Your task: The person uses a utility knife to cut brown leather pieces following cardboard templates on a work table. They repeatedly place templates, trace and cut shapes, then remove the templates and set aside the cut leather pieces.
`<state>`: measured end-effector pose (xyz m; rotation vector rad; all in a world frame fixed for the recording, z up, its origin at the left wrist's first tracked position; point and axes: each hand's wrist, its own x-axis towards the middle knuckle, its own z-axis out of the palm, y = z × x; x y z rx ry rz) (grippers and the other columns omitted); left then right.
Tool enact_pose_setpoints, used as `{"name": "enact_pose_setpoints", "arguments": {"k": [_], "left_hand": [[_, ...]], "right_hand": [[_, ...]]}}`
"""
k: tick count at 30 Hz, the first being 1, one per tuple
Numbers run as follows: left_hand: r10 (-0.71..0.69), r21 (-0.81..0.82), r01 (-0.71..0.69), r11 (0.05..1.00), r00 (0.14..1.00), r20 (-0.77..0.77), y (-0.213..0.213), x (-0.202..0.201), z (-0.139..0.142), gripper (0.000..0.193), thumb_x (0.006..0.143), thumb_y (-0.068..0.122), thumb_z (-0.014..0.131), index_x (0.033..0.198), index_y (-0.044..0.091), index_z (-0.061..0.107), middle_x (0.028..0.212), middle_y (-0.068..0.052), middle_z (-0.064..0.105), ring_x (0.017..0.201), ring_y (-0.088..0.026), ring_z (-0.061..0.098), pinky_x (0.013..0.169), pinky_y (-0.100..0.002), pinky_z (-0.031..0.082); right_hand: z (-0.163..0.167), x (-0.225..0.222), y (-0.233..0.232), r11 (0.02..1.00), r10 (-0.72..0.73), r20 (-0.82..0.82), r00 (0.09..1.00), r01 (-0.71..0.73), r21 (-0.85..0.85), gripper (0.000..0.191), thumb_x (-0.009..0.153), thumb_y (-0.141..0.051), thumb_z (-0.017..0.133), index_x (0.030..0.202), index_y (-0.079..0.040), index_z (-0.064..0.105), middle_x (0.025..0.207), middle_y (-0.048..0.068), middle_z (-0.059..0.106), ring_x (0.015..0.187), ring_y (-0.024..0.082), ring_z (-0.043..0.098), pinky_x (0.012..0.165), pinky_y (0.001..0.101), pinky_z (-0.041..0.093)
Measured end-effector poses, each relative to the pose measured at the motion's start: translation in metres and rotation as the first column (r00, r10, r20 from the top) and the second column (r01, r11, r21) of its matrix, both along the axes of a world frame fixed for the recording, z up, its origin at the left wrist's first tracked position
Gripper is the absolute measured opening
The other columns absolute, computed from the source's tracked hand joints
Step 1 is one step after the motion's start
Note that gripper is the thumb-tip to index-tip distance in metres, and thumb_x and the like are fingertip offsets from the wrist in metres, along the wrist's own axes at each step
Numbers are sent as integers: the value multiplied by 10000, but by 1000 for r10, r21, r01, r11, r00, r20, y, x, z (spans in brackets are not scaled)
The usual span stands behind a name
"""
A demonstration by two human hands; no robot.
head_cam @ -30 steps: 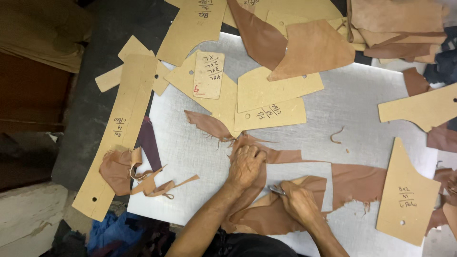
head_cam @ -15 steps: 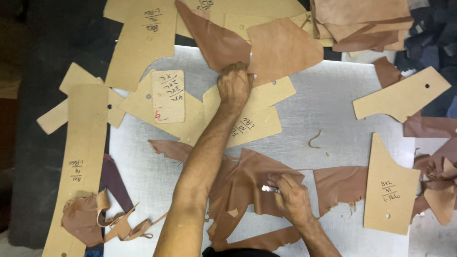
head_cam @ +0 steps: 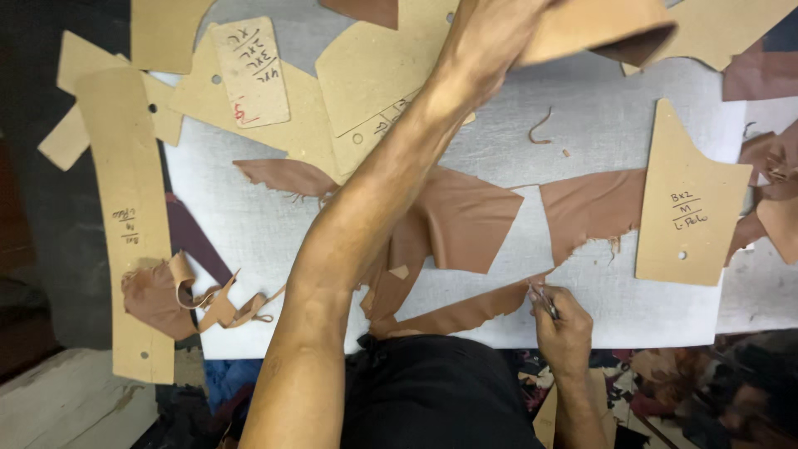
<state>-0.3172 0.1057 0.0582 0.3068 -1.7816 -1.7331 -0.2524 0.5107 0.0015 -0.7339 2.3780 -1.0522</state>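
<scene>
My left hand reaches far across the grey cutting board and grips the edge of a large tan leather piece at the top of the view, lifting it. My right hand rests near the board's front edge, closed around a small metal cutting tool whose tip touches a thin brown leather strip. Brown leather offcuts lie under my left forearm in the middle of the board.
Cardboard patterns lie around: a long one at the left, a notched one at the right, several at the top left. Leather scraps are heaped at the left edge and more at the right.
My left hand has stretched from the near leather pieces to the far side and taken hold of the tan piece. The view has moved closer. My right hand has stayed with the tool.
</scene>
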Motion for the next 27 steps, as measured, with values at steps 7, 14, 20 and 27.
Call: {"name": "enact_pose_setpoints", "arguments": {"k": [7,14,20,27], "left_hand": [[-30,404,-201,892,867,497,105,217,-67,233,882,131,641,719,86,480,679,35,466,629,-70,410,524,-278,335],[739,-666,-356,656,482,470,172,236,-90,335,720,206,783,888,-25,607,865,-212,626,791,-410,625,706,-512,525],[602,-506,-357,786,253,757,166,214,-99,350,856,331,795,977,28,667,897,-236,730,843,-394,694,764,-506,544],[428,-77,-490,868,660,617,148,176,-63,179,1015,186,660,970,14,638,931,-108,672,862,-156,574,774,-339,499]], "right_hand": [[12,1,19,981,139,8,990,-136,-137,121,922,23,691,1040,43,709,960,132,729,697,158,688,614,264,550],[0,-17,-49,793,598,-292,746,-603,83,388,816,-56,737,1202,-69,699,1438,133,602,939,304,747,729,384,604],[-25,-58,-79,809,563,-299,770,-587,11,569,788,-9,673,1354,-45,628,1531,193,503,1077,391,689,811,432,586],[9,-218,34,995,98,-634,767,-68,71,338,877,-60,740,1215,-51,718,1285,150,668,1160,349,678,979,412,564]]}}
